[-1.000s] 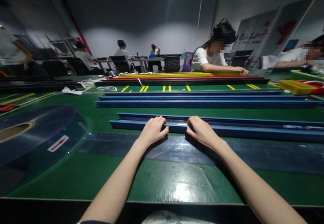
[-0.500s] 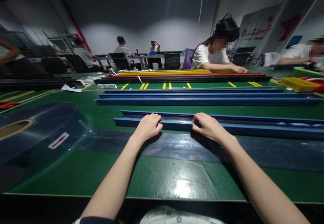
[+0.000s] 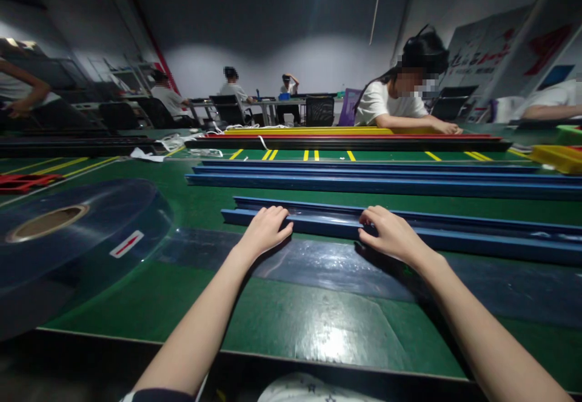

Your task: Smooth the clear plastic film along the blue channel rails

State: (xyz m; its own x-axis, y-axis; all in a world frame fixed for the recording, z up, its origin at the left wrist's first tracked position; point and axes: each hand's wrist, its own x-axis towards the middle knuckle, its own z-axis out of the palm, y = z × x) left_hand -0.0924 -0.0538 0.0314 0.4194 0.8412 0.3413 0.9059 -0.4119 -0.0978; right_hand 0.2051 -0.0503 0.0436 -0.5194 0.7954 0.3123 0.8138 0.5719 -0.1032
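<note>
A long blue channel [image 3: 318, 221] with raised edges lies across the green table [image 3: 291, 323]. My left hand [image 3: 268, 229] is at its left part, fingers over the near wall and thumb on the near side. Farther right, my right hand [image 3: 388, 232] has its fingers curled over the same channel, thumb at the near wall. A clear plastic strip [image 3: 318, 262] runs flat on the table beneath my wrists, from a large clear roll [image 3: 131, 208] at the left that carries a red-arrow label [image 3: 127, 244].
More blue channels [image 3: 354, 182] lie beyond, then black, red and yellow bars [image 3: 318, 130]. A person [image 3: 382, 102] leans over the table's far side. Red parts [image 3: 27, 182] lie at the left, a yellow tray [image 3: 559, 158] at the right.
The view has turned slightly left, so the roll shows more fully. My right hand sits a little farther from my left, and its thumb and fingers look slightly more spread.
</note>
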